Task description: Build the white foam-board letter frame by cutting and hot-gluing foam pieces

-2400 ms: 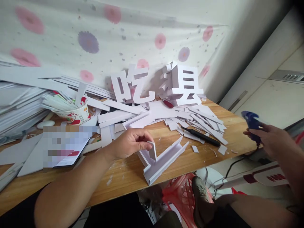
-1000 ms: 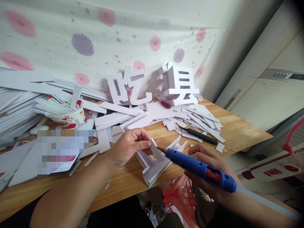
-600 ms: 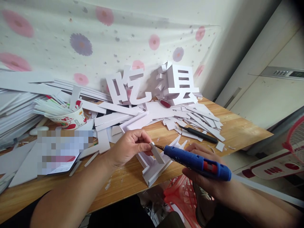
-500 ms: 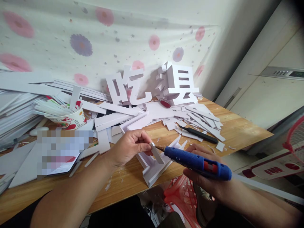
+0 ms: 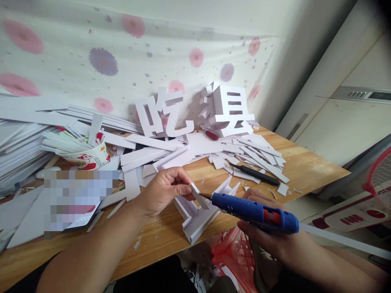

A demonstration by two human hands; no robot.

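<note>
Between thumb and fingers, my left hand pinches a short white foam board strip, tilted down to the right. My right hand is wrapped around a blue hot glue gun, with a long whitish glue stick coming out of its back end. The gun's brownish nozzle tip is at the strip's edge; whether it touches I cannot tell. Below both hands, a white foam board character with raised side walls lies at the table's front edge, partly hidden by the strip and gun.
White standing characters lean at the back of the wooden table. A black-handled knife lies among offcuts. On the left are a paper cup of glue sticks and a blurred-out phone. A red basket stands below.
The glue gun's tip has shifted from the strip's upper end a little way down along its edge. My left hand still holds the strip. The whole view has moved slightly.
</note>
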